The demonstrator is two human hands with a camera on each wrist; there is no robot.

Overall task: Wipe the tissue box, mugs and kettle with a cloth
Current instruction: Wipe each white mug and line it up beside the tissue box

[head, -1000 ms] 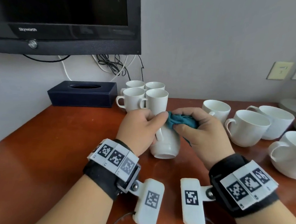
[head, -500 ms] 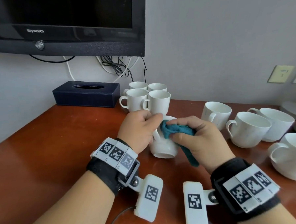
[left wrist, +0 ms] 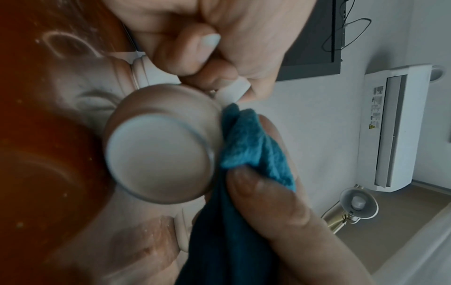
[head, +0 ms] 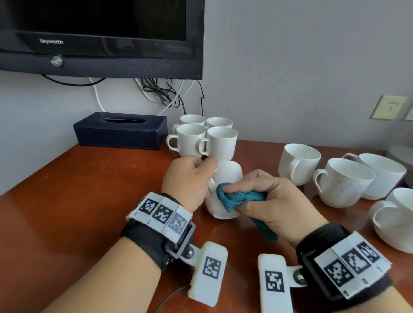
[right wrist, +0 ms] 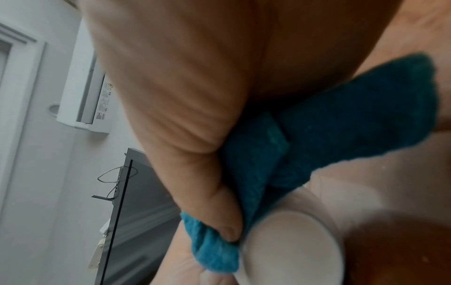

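Fingers (left wrist: 185, 56) curl round mug (head: 226, 179) handle; cloth (head: 238, 197) seemingly touches its side.

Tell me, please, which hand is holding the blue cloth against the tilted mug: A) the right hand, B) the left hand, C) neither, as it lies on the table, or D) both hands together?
A: the right hand has the blue cloth bunched in its grip and pressed to the side of the mug, while the left hand holds that mug by its handle.

hidden: I cannot see handle of held mug (head: 226, 179), left hand (head: 187, 181) covers it | cut: big cup (head: 405, 220) at right edge | blurred: right wrist view
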